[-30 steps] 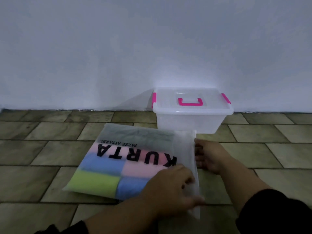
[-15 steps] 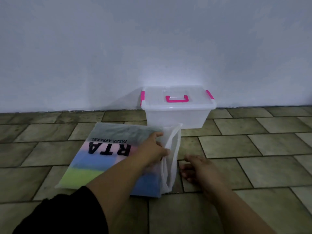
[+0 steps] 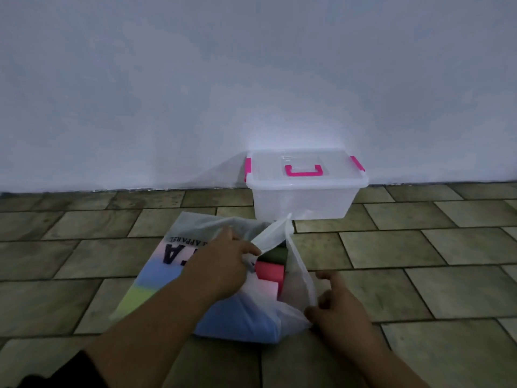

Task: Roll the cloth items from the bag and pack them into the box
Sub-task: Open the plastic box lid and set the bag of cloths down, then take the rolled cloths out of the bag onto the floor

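One translucent white plastic bag (image 3: 195, 233), one clear lidded plastic box (image 3: 303, 203) with three pink fittings, two bare hands, and several coloured folded cloths, partly hidden.

The left hand (image 3: 221, 268) covers most of the lettering on the bag (image 3: 156, 273). At five o'clock, the right hand (image 3: 340, 312) hides the bag's near corner. The frosted plastic blurs the cloth items (image 3: 270, 271).

A thin, frosted, see-through plastic bag (image 3: 193, 247) holds soft matt cloth items (image 3: 270, 271). The box (image 3: 303, 203) is smooth translucent plastic with glossy pink plastic clips. The floor (image 3: 419, 247) is dull, mottled stone-look tile.
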{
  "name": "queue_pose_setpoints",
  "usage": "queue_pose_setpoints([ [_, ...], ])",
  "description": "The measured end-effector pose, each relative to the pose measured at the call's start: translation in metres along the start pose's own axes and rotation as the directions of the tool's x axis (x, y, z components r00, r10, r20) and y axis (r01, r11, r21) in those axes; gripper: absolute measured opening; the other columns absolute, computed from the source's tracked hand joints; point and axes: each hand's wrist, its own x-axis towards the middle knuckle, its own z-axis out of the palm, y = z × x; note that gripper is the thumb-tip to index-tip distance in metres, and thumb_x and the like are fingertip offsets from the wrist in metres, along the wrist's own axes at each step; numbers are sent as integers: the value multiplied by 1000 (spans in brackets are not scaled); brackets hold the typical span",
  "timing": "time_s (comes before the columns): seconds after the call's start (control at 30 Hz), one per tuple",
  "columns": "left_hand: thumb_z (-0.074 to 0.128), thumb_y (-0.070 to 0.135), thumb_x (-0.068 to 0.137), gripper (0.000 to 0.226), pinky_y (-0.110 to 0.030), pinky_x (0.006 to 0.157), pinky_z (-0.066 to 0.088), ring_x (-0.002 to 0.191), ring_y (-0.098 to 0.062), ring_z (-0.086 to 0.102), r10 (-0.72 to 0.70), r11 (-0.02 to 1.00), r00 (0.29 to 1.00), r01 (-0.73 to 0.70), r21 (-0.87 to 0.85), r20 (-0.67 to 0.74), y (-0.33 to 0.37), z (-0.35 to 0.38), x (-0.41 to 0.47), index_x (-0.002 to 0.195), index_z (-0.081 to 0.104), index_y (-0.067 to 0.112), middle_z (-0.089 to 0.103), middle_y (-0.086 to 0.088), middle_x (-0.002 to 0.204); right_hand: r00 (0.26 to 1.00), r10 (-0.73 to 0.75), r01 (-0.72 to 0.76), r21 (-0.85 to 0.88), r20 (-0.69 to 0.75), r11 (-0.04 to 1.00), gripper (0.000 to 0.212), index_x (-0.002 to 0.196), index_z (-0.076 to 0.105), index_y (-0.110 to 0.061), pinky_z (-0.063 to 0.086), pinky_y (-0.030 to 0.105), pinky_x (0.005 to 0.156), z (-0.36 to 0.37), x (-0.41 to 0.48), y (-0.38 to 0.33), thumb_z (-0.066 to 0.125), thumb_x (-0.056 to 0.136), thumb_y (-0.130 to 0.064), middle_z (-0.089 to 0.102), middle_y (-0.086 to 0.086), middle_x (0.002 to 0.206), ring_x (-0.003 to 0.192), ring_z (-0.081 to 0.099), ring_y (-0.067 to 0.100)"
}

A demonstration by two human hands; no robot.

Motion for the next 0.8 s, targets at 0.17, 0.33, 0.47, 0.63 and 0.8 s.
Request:
queue_pose_setpoints([
  [0.17,44,64,78,56,-58,101,29,130,-28,32,34,965,989,5,262,-146,18,21,8,130,43,41,26,-1,146,907,-358,353,-62,-223,933,41,92,51,-45,47,15,58,-3,-4,-5,73,71,-17,60,-20,87,77,59,0],
  [0.33,48,55,84,66,-72,106,4,145,-34,-7,-34,982,996,17,190,87,-17,28,20,140,12,56,-7,4,159,967,-253,253,42,9,967,25,86,59,-38,50,18,71,13,12,-12,70,74,-19,67,-16,84,80,62,-1],
  [0.47,40,50,89,64,-68,110,1,146,-29,-10,-36,993,999,32,113,33,-40,41,13,138,1,63,-10,9,160,992,-98,91,89,77,992,20,92,54,-33,48,19,66,21,37,-22,69,79,-30,65,-11,90,82,60,3],
  [0.63,39,46,88,64,-63,109,-9,146,-26,-11,-106,993,988,111,34,-116,-33,56,6,141,5,58,-7,9,160,998,-15,6,161,56,987,32,103,46,-24,47,21,54,39,51,-47,67,82,-35,62,-6,89,76,62,9],
  [0.8,35,53,87,61,-63,108,-12,146,-25,-10,-138,990,978,141,6,-157,-30,61,3,142,8,55,-3,7,160,998,44,-53,230,44,972,42,102,47,-21,55,32,60,40,52,-52,73,75,-40,63,2,91,79,64,18],
])
